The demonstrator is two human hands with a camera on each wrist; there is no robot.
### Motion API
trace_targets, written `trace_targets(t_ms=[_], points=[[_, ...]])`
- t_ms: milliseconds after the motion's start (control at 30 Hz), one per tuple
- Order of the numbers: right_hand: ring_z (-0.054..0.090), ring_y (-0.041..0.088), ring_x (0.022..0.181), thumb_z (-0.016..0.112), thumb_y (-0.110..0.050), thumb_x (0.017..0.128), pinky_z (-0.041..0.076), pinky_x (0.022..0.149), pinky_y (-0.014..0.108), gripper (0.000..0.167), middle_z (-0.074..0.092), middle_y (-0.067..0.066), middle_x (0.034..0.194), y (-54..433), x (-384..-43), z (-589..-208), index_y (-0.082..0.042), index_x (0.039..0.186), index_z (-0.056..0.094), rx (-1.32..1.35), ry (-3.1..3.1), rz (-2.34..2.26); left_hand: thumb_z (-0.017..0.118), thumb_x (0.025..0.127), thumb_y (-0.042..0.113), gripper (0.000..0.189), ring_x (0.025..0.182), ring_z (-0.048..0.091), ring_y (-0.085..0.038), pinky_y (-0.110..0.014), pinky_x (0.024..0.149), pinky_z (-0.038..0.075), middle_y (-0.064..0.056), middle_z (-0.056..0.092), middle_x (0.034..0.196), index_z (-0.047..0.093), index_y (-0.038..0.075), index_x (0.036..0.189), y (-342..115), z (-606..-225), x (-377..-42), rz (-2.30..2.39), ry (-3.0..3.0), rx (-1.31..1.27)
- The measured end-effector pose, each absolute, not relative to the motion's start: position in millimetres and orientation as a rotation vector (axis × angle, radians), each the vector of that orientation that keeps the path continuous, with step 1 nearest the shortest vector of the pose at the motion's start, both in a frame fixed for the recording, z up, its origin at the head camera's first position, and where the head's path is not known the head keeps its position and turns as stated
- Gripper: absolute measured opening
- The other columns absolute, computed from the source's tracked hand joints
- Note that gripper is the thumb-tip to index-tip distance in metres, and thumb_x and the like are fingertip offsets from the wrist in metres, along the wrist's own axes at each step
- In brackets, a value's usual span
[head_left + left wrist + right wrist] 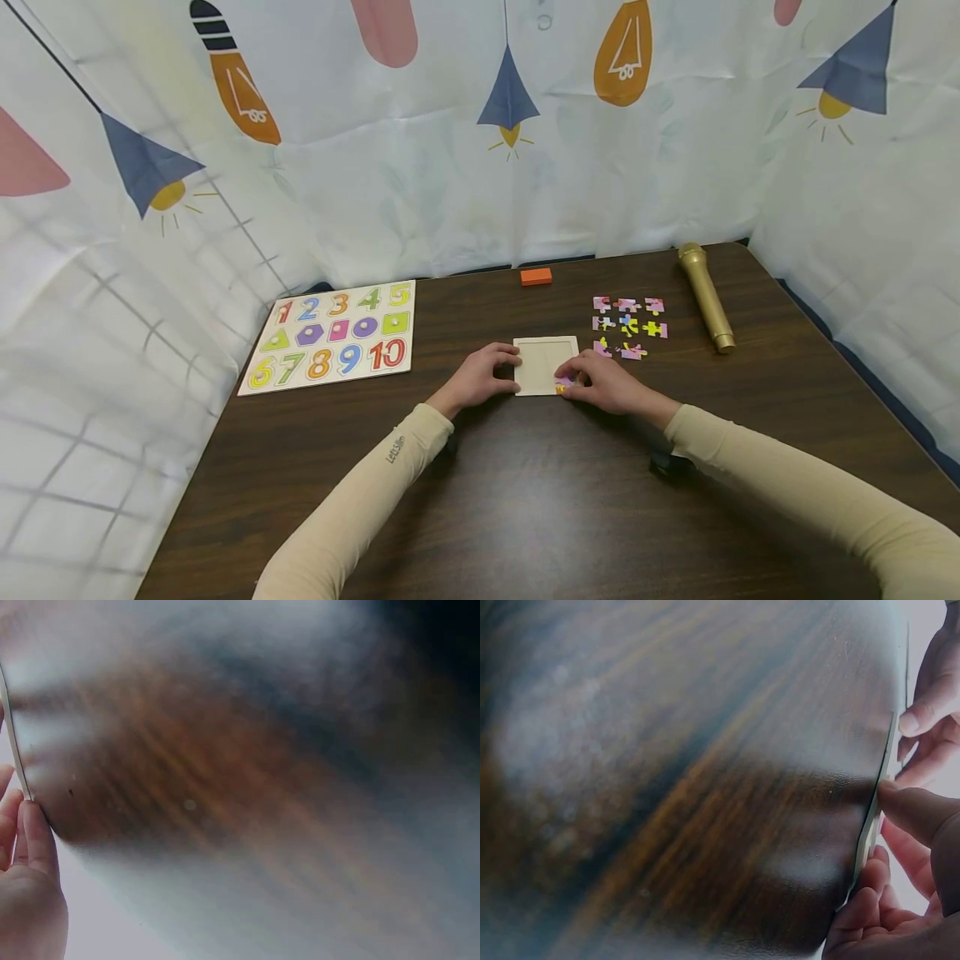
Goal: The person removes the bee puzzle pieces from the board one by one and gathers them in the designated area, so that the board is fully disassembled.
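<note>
A small pale wooden puzzle tray [534, 367] lies on the dark table, its recess mostly bare. My left hand [476, 379] holds the tray's left edge, thumb near the lower corner and fingers higher up. At the lower right corner my right hand [611, 385] pinches a pink and yellow puzzle piece [561, 385], partly covered by its fingers. Just beyond that hand lie several loose puzzle pieces [628, 325] in rough rows. The left wrist view catches the tray's thin edge [15, 742] beside the thumb; in the right wrist view the piece cannot be made out.
To the left lies a number and shape board [352, 354]. An orange block [536, 277] sits near the table's back edge. On the right is a gold microphone [707, 300], past the loose pieces. Patterned white curtains [450, 192] close in the back and sides.
</note>
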State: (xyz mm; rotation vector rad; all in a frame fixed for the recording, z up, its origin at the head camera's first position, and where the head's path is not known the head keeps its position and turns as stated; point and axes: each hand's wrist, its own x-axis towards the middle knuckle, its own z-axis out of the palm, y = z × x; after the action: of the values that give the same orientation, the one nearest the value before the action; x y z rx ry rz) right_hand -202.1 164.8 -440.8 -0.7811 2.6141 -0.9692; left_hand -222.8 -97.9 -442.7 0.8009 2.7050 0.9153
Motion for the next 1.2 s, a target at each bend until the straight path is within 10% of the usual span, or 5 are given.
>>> trace_targets(t_ms=[1200], points=[[0.052, 0.018, 0.085, 0.075, -0.021, 0.087, 0.045, 0.071, 0.032, 0.029, 0.061, 0.004, 0.105, 177, -205, -439, -0.013, 0.115, 0.073, -0.665, 2.687, -1.073, 0.077, 0.085, 0.015, 0.038, 0.128, 0.050, -0.026, -0.040, 0.108, 0.038, -0.010, 0.056, 0.137, 0.068, 0.002, 0.120, -99, -442, -223, 0.919, 2.703, 0.810]])
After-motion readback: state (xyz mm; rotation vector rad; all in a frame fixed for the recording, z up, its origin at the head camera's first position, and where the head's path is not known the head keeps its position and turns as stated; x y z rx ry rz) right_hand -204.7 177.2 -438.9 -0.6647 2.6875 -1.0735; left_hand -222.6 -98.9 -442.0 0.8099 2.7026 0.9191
